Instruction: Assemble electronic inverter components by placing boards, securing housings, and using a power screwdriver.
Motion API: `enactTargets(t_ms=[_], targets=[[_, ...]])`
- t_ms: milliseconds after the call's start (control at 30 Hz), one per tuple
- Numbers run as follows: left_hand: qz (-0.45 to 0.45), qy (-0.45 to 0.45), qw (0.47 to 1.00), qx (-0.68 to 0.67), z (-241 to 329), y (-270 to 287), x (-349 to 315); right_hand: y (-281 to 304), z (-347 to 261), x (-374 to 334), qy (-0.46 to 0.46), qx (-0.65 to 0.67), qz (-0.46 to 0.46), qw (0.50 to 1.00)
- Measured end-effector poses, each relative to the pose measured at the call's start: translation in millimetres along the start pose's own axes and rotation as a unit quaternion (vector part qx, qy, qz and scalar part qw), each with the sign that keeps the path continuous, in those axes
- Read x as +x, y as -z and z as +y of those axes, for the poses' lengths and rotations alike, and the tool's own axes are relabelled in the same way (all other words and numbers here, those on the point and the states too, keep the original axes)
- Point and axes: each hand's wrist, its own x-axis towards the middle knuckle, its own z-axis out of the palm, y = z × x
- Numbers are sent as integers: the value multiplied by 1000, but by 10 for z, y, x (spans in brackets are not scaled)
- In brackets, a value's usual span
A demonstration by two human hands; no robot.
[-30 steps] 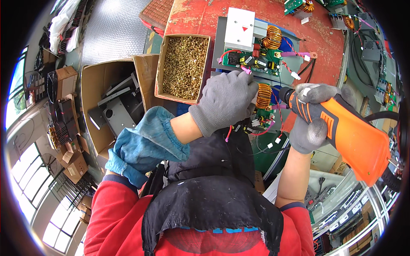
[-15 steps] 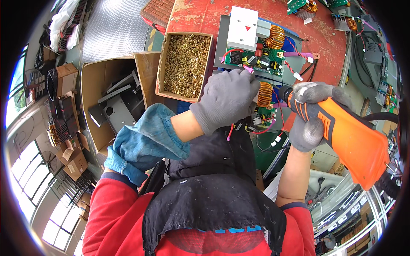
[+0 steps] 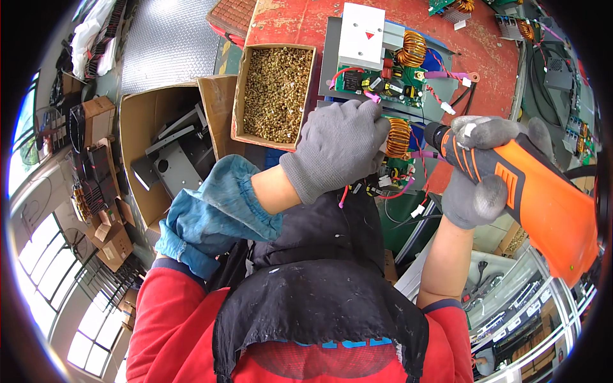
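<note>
My left hand (image 3: 341,150), in a grey glove, is closed over the left part of the nearer circuit board assembly (image 3: 401,167). What its curled fingers grip is hidden beneath the hand. A copper-wound coil (image 3: 399,137) and pink-sleeved wires show beside its fingertips. Wrapped around an orange and black power drill (image 3: 543,204), my gloved right hand (image 3: 476,198) holds it with its black chuck (image 3: 437,135) pointing left, at the right side of that coil. A second board assembly (image 3: 389,83), with a white block (image 3: 361,37) and another coil, lies just beyond.
A cardboard box of small brass-coloured fasteners (image 3: 274,96) stands left of the assemblies on the worn red tabletop (image 3: 297,22). Further left, an open carton (image 3: 143,121) holds dark metal brackets. More boards (image 3: 520,29) lie at the far right. A black cable (image 3: 578,172) runs near the drill.
My right hand and the drill have shifted slightly right, away from the coil. My left hand stays nearly in place over the nearer assembly.
</note>
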Motion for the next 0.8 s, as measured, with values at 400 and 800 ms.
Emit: enactTargets(t_ms=[400, 800], targets=[[-48, 7, 999, 9, 51, -27, 43, 92, 78, -89, -8, 59, -7, 998], [-63, 19, 998, 3, 30, -5, 88, 180, 102, -71, -21, 27, -32, 999]])
